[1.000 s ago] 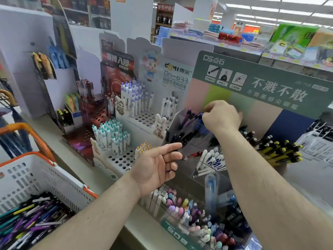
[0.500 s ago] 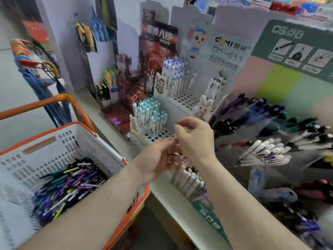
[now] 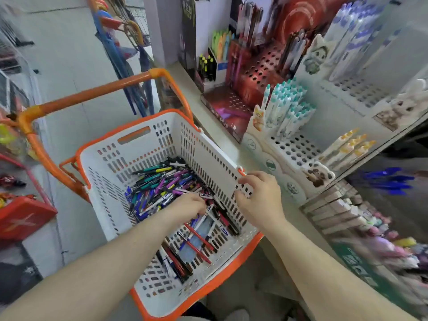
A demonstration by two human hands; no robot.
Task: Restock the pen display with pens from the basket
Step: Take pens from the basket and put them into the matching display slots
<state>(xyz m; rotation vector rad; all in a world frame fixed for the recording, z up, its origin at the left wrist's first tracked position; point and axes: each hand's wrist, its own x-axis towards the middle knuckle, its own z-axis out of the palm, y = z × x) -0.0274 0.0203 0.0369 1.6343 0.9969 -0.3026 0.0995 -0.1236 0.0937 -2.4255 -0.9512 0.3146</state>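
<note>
A white basket (image 3: 143, 144) with an orange rim and handle stands at lower left, its bottom covered by a heap of loose pens (image 3: 162, 181) in blue, purple, teal, red and black. My left hand (image 3: 187, 205) is down inside the basket, fingers curled into the pens; which ones it grips I cannot tell. My right hand (image 3: 259, 195) rests on the basket's right wall, fingers curled over the rim. The pen display (image 3: 291, 144) with white perforated tiers stands to the right, holding teal-capped pens (image 3: 287, 107) and a few yellow-tipped pens (image 3: 347, 144).
A red perforated pen stand (image 3: 252, 72) sits further back on the shelf. Blue pens (image 3: 389, 181) lie in a clear tray at right, above boxed stock (image 3: 335, 212). Blue umbrellas (image 3: 129, 61) hang beyond the basket. A red box (image 3: 20, 216) sits at far left.
The view has swung left and down from the display to the basket. My left hand dropped into the pen heap, and my right hand left the display and came to the basket's rim.
</note>
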